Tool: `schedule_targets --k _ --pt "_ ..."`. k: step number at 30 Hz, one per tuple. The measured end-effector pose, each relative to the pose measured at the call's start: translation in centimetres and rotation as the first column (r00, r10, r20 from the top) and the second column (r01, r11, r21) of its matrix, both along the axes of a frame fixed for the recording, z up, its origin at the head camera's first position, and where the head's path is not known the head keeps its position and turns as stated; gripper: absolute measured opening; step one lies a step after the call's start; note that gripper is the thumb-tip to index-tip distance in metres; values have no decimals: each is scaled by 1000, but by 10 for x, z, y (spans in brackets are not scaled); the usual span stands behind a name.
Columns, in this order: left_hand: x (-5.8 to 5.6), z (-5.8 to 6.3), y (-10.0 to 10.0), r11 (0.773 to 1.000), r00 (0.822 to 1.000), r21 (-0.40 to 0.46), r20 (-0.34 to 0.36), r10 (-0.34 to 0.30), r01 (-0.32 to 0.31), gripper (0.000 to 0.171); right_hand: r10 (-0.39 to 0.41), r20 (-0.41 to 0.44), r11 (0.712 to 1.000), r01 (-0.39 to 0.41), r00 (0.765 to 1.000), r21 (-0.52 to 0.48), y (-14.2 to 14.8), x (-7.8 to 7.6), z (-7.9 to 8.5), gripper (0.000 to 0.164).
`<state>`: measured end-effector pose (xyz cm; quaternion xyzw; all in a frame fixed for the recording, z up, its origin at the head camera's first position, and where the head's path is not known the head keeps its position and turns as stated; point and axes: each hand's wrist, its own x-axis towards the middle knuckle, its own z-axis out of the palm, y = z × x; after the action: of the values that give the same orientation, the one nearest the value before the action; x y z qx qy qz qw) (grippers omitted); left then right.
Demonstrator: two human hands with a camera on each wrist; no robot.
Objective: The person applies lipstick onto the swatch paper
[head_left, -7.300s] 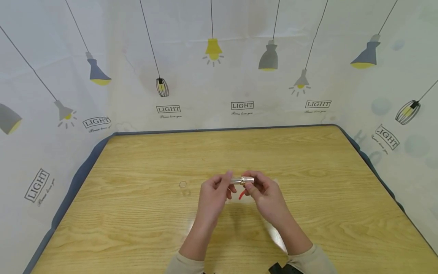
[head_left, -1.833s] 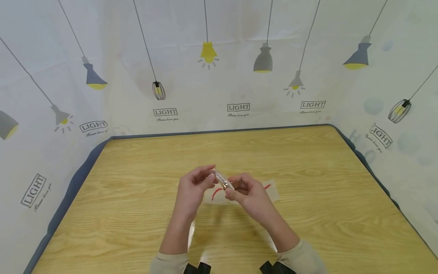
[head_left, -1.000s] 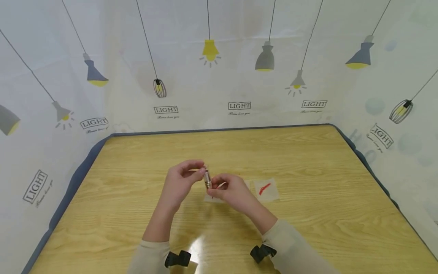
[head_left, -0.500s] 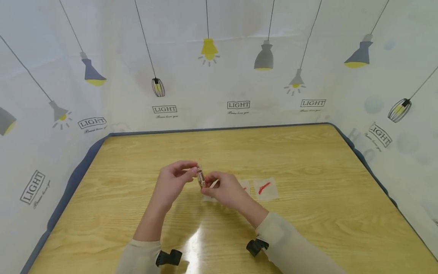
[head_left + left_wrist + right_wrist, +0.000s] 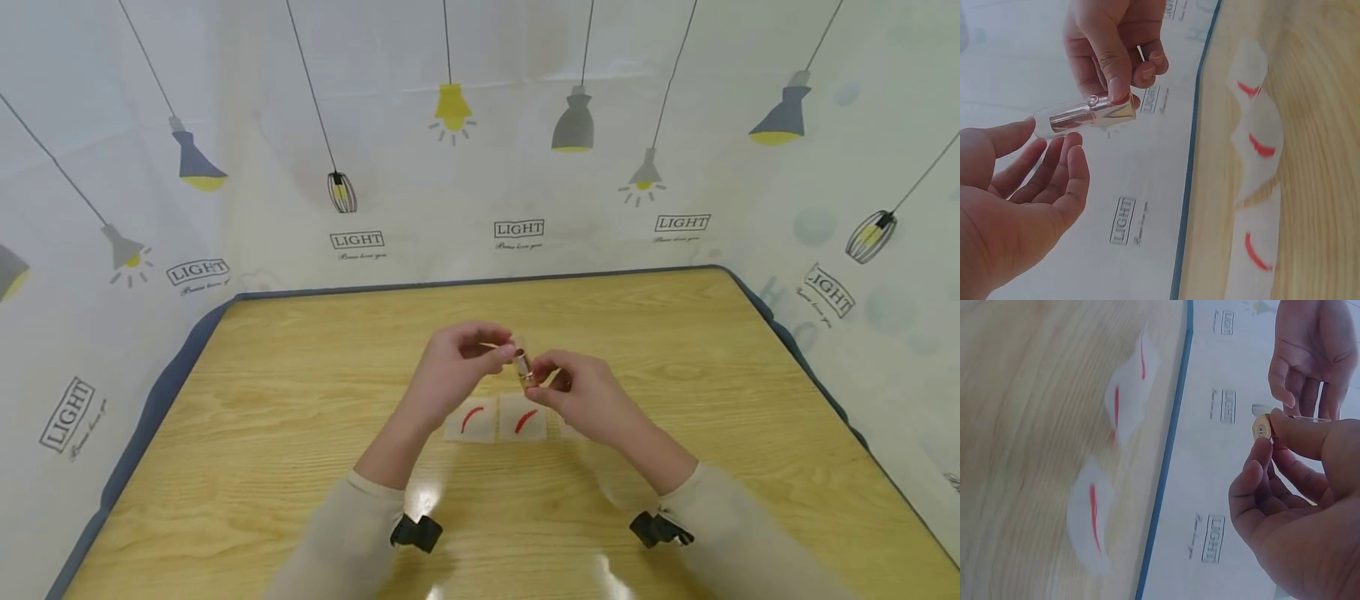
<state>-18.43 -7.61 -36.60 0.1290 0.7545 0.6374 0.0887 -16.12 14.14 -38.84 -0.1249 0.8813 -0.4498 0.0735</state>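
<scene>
In the head view a lipstick (image 5: 524,371) is held tilted above the table between both hands. My left hand (image 5: 453,371) pinches its clear cap (image 5: 1043,122) between thumb and fingers, and the cap sits over the metallic tube. From the other end, my right hand (image 5: 592,400) grips the gold base (image 5: 1116,114) between thumb and fingertips. A round printed mark on the bottom of the base (image 5: 1261,429) shows in the right wrist view. No red tip sticks out of the tube.
Three thin white paper pieces lie in a row on the wooden table (image 5: 300,467), each with a red stroke: a left paper (image 5: 453,432), a middle paper (image 5: 510,429) and a right paper (image 5: 567,432), partly behind the right hand. A white lamp-printed curtain (image 5: 420,258) surrounds the table.
Both hands have moved right with the lipstick over the last half second, uncovering the left and middle papers. The small clear ring-shaped thing seen earliest at the table's left is gone from there.
</scene>
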Motion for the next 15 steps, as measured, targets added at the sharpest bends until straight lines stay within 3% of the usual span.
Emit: schedule_targets --k 6,15 --pt "-5 -3 28 998 998 30 29 -64 63 28 2 -53 998 1 999 55 32 5 2 19" --pt "-8 -10 64 991 990 10 42 -135 135 27 -40 -75 991 49 996 121 63 14 -5 23"
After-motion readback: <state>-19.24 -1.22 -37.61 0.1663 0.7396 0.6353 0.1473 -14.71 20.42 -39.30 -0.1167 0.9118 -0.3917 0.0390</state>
